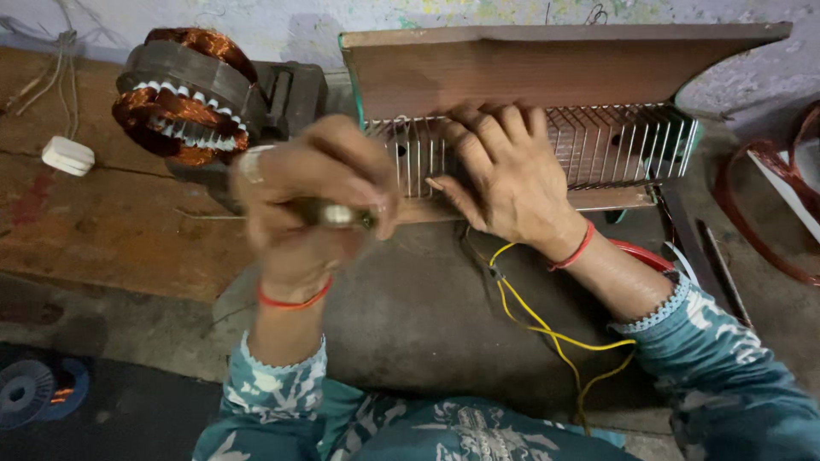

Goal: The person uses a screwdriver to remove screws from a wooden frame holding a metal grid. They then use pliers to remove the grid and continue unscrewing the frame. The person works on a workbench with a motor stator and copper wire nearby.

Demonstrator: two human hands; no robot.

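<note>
Left hand (312,205) blurred, grip closed on small metal tool (335,214); right hand (504,175) flat, fingers spread on wire grille (615,141).

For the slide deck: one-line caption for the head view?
Right hand presses on a heater's wire grille; left hand grips a small tool beside a copper-wound stator.

Bare grey floor patch (410,316) between the two forearms is open, crossed only by yellow wires (547,333) toward the right. Heater's wire grille (615,141) and its brown top panel (547,72) block the far side. Copper-wound motor stator (184,94) blocks far left, close beside the grille. White plug (67,155) sits on the wooden board (111,230), room around it. Reddish belt loop (769,205) crowds the right edge.
</note>
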